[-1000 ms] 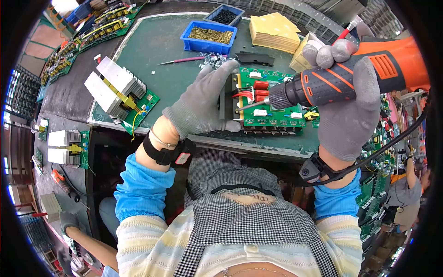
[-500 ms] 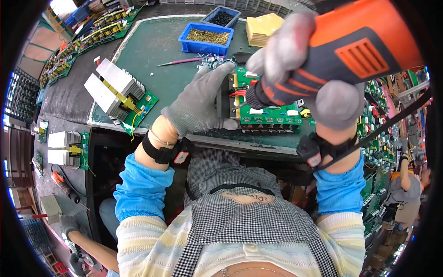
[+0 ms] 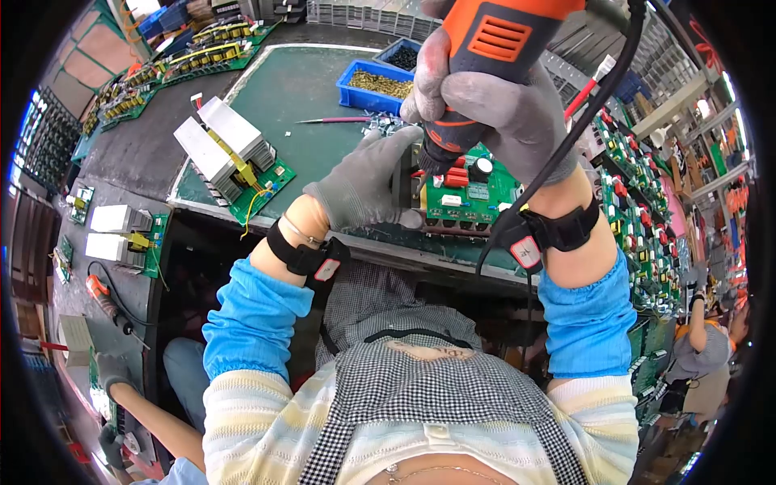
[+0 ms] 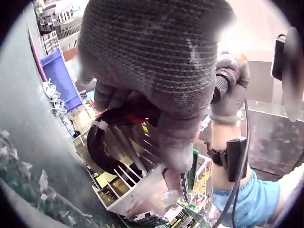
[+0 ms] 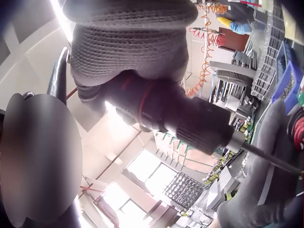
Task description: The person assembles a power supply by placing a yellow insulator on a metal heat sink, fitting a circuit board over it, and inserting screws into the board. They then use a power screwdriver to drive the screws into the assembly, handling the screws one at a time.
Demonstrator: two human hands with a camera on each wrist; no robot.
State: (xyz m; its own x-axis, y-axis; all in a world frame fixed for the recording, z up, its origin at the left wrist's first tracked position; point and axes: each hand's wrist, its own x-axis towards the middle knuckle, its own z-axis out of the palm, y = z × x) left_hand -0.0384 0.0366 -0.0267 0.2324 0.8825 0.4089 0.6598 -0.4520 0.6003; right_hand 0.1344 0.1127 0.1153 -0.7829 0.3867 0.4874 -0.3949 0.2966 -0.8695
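My gloved right hand (image 3: 517, 113) grips an orange and black power drill (image 3: 485, 52), its chuck tilted down over the green circuit board (image 3: 503, 182). In the right wrist view, a long thin driver bit (image 5: 270, 157) runs from the chuck toward the board's end, beside the left hand. My gloved left hand (image 3: 368, 182) holds the left end of the board assembly, thumb on the near side and fingers on the far side. The left wrist view shows a metal heat sink (image 4: 147, 192) and a black cable (image 4: 97, 147) beneath that hand. Drill and right hand hide part of the board.
Behind the hands stand a blue bin (image 3: 352, 89) of brass-coloured pieces and a bin of black pieces (image 3: 402, 56). A pink-handled tool (image 3: 331, 120) and small metal clips lie nearby. Left is a heat-sink board (image 3: 234, 149). The drill cord (image 3: 598, 121) hangs at right.
The right hand has swung the drill from nearly level at the right to a steep downward tilt over the board's left end. The left hand keeps its hold.
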